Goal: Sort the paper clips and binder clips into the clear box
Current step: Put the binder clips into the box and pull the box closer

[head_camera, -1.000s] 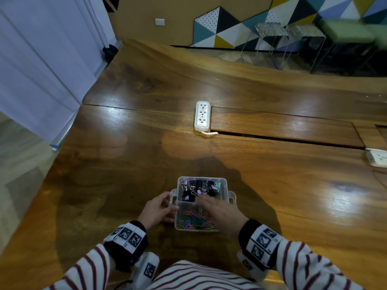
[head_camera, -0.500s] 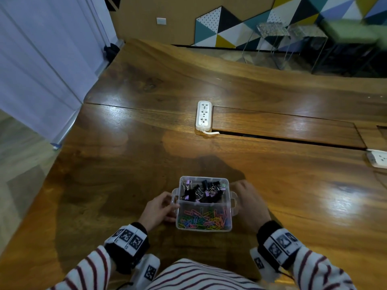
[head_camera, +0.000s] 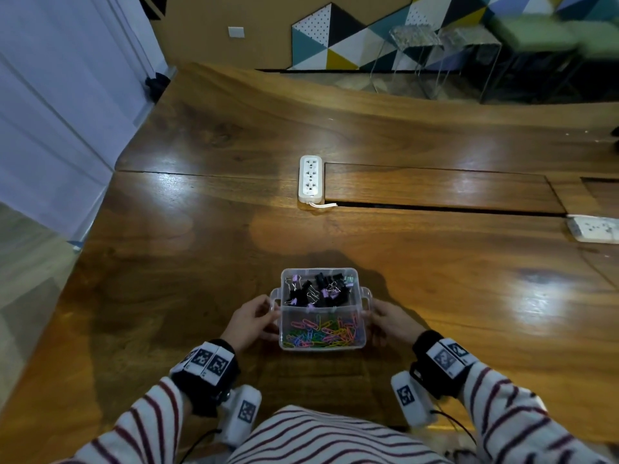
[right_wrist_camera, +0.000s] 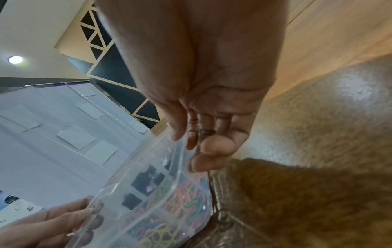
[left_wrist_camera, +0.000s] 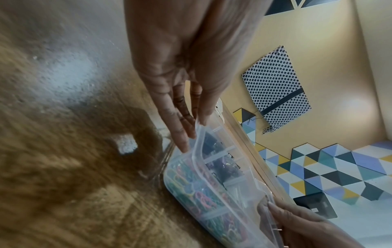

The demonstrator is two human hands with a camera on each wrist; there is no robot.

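Paper clips [head_camera: 321, 333] fill the near compartment of the clear box [head_camera: 358, 344] and binder clips [head_camera: 316, 289] the far one – none lies loose on the worktop [head_camera: 435, 279]. A second ago the right hand [head_camera: 393, 323] was reaching into the box; now it has come out and grips the right side, fingers curled on the rim, while the left hand [head_camera: 251, 321] holds the left side. Sorting looks finished – both hands seem set to lift or shift the box

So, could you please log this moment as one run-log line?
left hand: holds clear box left side | right hand: holds right side | binder clips: far compartment | paper clips: near compartment | box on table
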